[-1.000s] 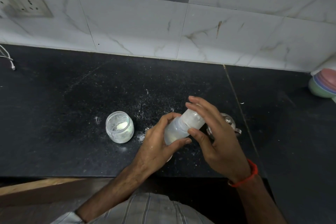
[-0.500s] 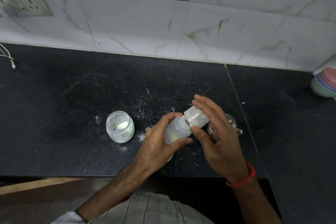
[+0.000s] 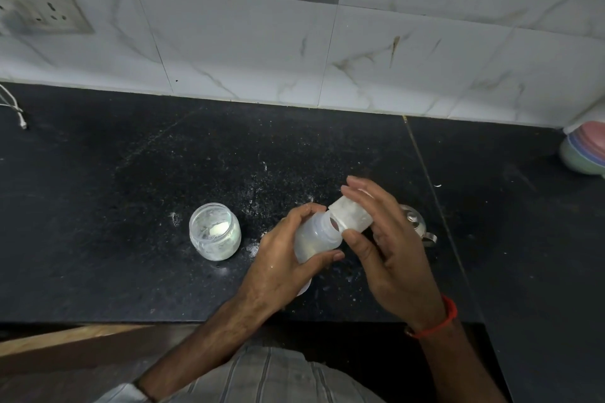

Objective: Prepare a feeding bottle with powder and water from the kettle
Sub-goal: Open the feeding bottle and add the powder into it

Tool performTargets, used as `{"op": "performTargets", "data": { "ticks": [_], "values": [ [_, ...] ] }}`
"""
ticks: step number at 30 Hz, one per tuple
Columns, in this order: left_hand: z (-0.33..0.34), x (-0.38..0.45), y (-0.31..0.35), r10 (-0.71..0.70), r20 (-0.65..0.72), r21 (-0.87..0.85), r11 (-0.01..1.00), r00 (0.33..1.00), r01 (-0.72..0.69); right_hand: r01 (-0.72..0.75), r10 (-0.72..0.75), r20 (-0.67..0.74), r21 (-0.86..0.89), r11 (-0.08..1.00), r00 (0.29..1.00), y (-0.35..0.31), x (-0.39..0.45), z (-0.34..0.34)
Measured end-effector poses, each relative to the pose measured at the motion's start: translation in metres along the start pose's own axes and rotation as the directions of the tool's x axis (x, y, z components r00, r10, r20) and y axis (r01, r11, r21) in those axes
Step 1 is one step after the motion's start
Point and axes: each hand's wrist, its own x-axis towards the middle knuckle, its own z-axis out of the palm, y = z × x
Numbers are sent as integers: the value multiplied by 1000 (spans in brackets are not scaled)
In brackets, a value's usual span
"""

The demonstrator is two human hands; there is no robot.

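Note:
My left hand (image 3: 281, 258) grips a translucent feeding bottle (image 3: 316, 237), tilted with its open neck pointing up and right. My right hand (image 3: 389, 239) holds the bottle's frosted cap (image 3: 350, 216) just off the neck, tipped away from the opening. An open clear jar (image 3: 214, 232) with white powder at its bottom stands on the black counter (image 3: 131, 190), left of my hands. A small steel kettle (image 3: 415, 226) sits partly hidden behind my right hand.
Spilled white powder (image 3: 255, 203) speckles the counter around the jar and my hands. Stacked pastel bowls (image 3: 586, 150) sit at the right edge by the tiled wall. A white cable end (image 3: 19, 118) lies far left. A wall socket (image 3: 42, 6) is upper left.
The cap sat on the bottle's neck a second ago. My right hand has lifted it off and tipped it to the right, exposing the open neck. My left hand held still.

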Motion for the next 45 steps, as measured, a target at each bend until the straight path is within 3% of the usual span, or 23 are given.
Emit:
{"op": "performTargets", "data": {
  "ticks": [2, 4, 8, 13, 15, 17, 20, 22, 25, 28, 34, 38, 45],
  "values": [
    [0, 0, -2, 5, 3, -3, 1000, 1000, -5, -60, 59, 10, 82, 995, 998, 2, 1, 0],
    [-1, 0, -4, 13, -1, -4, 1000, 1000, -13, -151, 173, -61, 269, 951, 983, 4, 2, -1],
    [-3, -1, -11, -20, -14, -58, 998, 1000, 19, -313, 496, -147, 615, 724, 856, 8, 3, 6],
    [-13, -6, -30, -33, -34, -48, 998, 999, 31, -448, 754, 69, 839, 311, 653, 29, -3, 18],
    [-19, -11, -39, -86, -61, -69, 994, 994, 82, -445, 762, 179, 882, 156, 622, 37, -9, 21],
    [-25, -17, -47, -154, -84, -110, 983, 985, 144, -448, 731, 231, 887, 113, 641, 46, -15, 27],
    [-34, -25, -56, -193, -88, -100, 978, 977, 184, -494, 683, 247, 849, 190, 687, 59, -22, 41],
    [-39, -30, -57, -210, -93, -94, 975, 973, 201, -545, 677, 225, 781, 305, 701, 67, -26, 53],
    [-43, -35, -56, -220, -114, -68, 975, 969, 213, -631, 664, 103, 446, 635, 741, 79, -33, 69],
    [-47, -39, -55, -207, -99, -23, 978, 973, 206, -602, 599, 65, 59, 796, 798, 91, -39, 77],
    [-52, -50, -56, -253, -154, -22, 967, 955, 253, -462, 477, 118, -136, 876, 871, 100, -35, 95],
    [-56, -54, -55, -263, -209, -18, 964, 942, 265, -280, 371, 172, -400, 873, 913, 101, -6, 114],
    [-58, -60, -50, -272, -219, -59, 962, 937, 266, -93, 417, 337, -674, 733, 844, 121, 32, 141]
  ]
}}
